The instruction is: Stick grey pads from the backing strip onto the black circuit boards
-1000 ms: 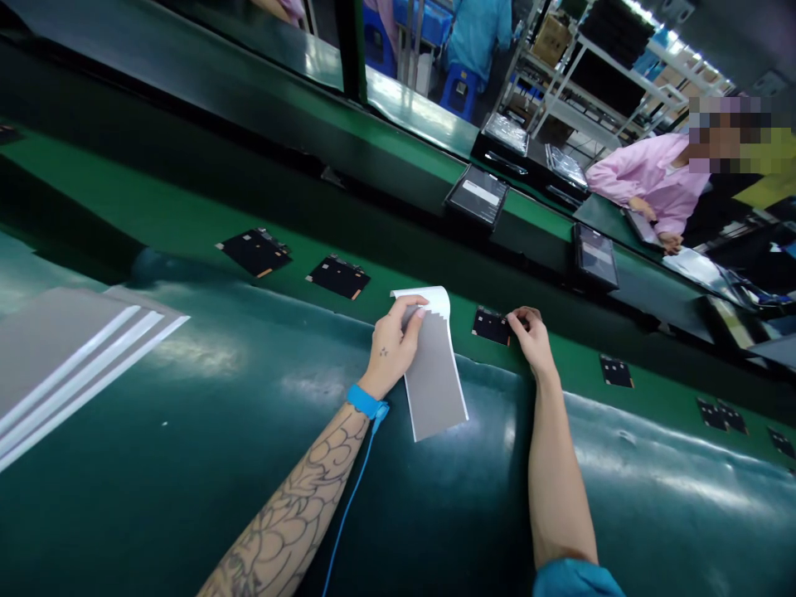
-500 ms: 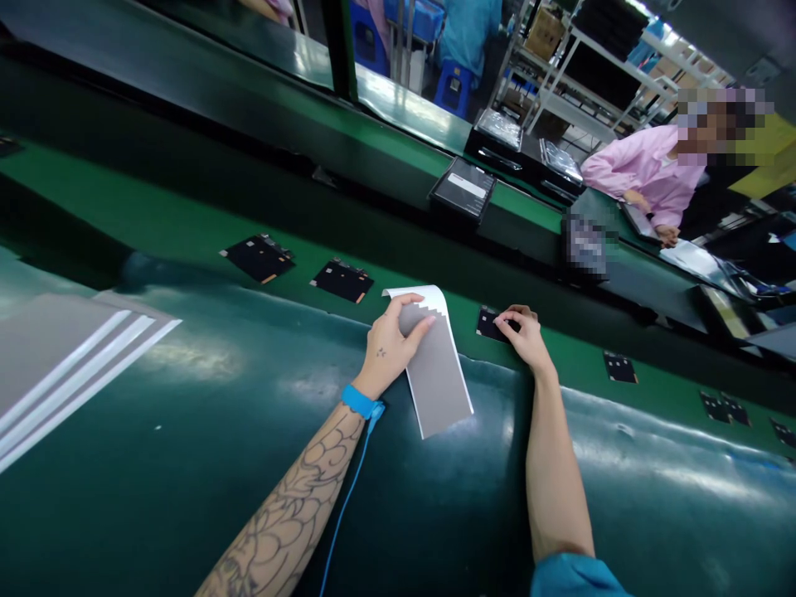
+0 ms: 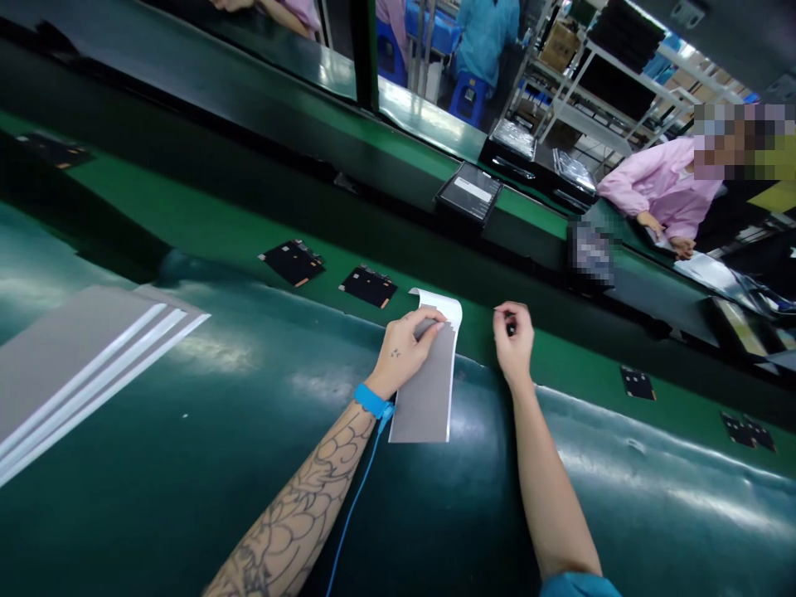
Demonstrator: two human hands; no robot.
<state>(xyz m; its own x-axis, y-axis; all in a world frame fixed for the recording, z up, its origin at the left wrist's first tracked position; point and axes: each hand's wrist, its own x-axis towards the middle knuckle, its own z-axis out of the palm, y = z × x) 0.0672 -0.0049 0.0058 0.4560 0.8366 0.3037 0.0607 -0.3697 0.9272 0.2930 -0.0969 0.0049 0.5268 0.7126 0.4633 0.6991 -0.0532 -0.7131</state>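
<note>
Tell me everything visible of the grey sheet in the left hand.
The grey sheet is a long, thin, paper-like strip with a narrow white border along its right edge. Its far end shows white and curls over. The left hand grips it near that end; the near end points towards the wearer. Whether it touches the green bench is unclear.

An electronics factory floor, black circuit panels (image 3: pixel 367 286) lying along a long green strip (image 3: pixel 205 224), a shiny green worktop (image 3: pixel 267 464) running beside it, a person in pink (image 3: pixel 675 178) working opposite, another in blue (image 3: pixel 488 41) sitting beyond, metal shelving (image 3: pixel 581 120) holding boxes (image 3: pixel 560 43)
</note>
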